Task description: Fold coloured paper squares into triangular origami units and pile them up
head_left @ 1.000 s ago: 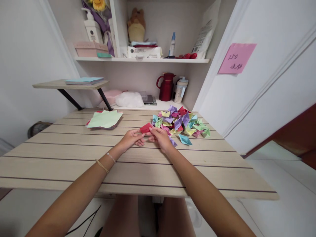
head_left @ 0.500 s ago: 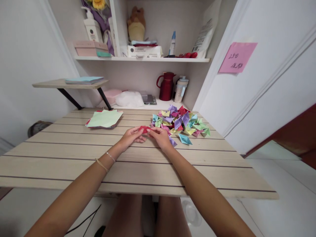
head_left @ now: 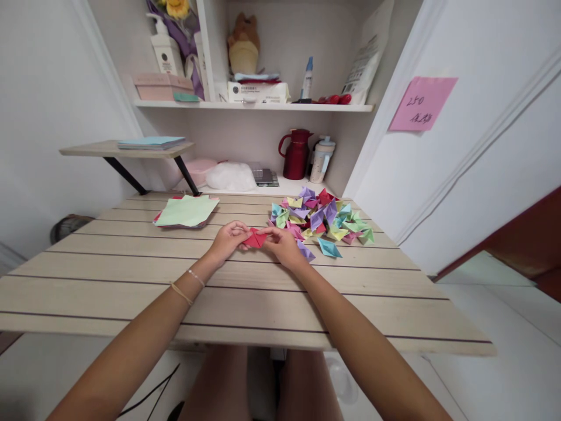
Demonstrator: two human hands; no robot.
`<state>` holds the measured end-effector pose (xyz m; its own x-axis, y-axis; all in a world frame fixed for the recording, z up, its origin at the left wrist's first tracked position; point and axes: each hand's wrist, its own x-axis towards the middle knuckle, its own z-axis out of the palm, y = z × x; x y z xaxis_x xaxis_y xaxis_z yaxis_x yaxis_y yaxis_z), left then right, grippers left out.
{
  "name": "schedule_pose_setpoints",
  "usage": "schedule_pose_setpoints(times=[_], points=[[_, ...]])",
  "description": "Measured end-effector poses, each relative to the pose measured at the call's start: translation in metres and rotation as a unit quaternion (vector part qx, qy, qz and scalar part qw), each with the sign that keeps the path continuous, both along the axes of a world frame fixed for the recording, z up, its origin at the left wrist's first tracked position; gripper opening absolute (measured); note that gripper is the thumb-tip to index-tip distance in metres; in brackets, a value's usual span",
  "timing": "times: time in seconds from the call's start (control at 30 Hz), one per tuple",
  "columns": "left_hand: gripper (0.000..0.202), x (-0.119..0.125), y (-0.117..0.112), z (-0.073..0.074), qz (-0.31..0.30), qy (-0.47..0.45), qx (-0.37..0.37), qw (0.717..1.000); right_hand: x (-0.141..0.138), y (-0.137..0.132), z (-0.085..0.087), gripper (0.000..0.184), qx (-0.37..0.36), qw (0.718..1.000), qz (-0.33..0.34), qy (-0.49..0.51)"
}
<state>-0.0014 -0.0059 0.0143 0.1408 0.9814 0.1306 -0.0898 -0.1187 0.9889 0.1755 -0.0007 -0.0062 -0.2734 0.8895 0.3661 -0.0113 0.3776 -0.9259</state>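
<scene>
A small folded red paper (head_left: 255,238) with crease lines is held between my two hands over the middle of the table. My left hand (head_left: 228,241) pinches its left edge, fingers curled behind it. On the other side, my right hand (head_left: 283,244) grips the right edge between thumb and fingers. Just beyond my right hand lies a heap of folded paper boats (head_left: 324,216) in purple, red, yellow, green, pink and blue. A blue paper boat (head_left: 328,248) and a purple one (head_left: 305,251) rest at the heap's near side.
A stack of paper sheets (head_left: 187,211), pale green on top, lies on the slatted wooden table (head_left: 272,304) at left. A small raised shelf (head_left: 127,148) holds blue paper. Behind stand a red jug (head_left: 297,154) and a light tumbler (head_left: 322,159).
The red paper has turned so its creased face shows more and sits slightly lower. My fingers have shifted along its edges, both hands still holding it.
</scene>
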Motion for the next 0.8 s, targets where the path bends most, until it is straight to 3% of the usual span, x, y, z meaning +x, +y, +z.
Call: schedule_pose_setpoints(times=[0.1, 0.23, 0.47, 0.8], points=[[0.022, -0.0004, -0.001, 0.0026, -0.026, -0.029, -0.018, 0.999, 0.0013, -0.0029, 0.0053, 0.029, 0.024, 0.999, -0.023, -0.026], [0.032, 0.002, -0.0051, 0.0055, -0.065, -0.053, -0.029, 0.996, 0.0037, -0.0046, 0.0105, 0.029, 0.012, 0.999, -0.052, 0.005], [0.032, 0.0071, -0.0056, 0.0045, -0.004, -0.037, -0.026, 0.999, 0.0006, -0.0028, 0.0067, 0.032, -0.037, 0.997, -0.058, 0.035], [0.04, 0.0065, -0.0042, 0.0025, -0.02, -0.019, -0.022, 0.999, -0.0002, -0.0028, 0.0081, 0.034, -0.101, 0.982, -0.083, 0.136]])
